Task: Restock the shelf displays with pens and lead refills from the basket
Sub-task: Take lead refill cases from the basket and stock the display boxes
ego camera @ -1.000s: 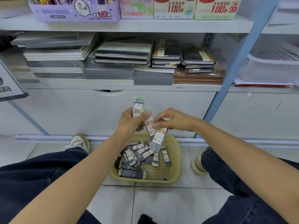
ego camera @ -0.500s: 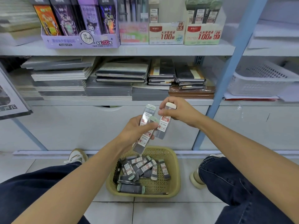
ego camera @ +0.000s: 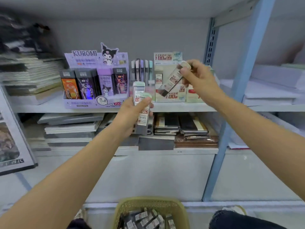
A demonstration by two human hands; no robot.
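Head view: one white-capped clear plastic lead refill case (ego camera: 172, 80) is pinched, tilted, by the right hand (ego camera: 198, 78) before the cream cardboard display box (ego camera: 173, 97), centre right. Two green-capped clear refill cases (ego camera: 142, 111) are gripped in the left hand (ego camera: 129, 113), frame centre. More lie in the olive mesh basket (ego camera: 148, 201), bottom centre.

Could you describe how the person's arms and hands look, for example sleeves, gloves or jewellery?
The left forearm and the right forearm are bare as far as the picture's edge; no sleeve shows. The left hand and the right hand have no gloves. I see no ring, watch or bracelet, though the picture is slightly blurred.
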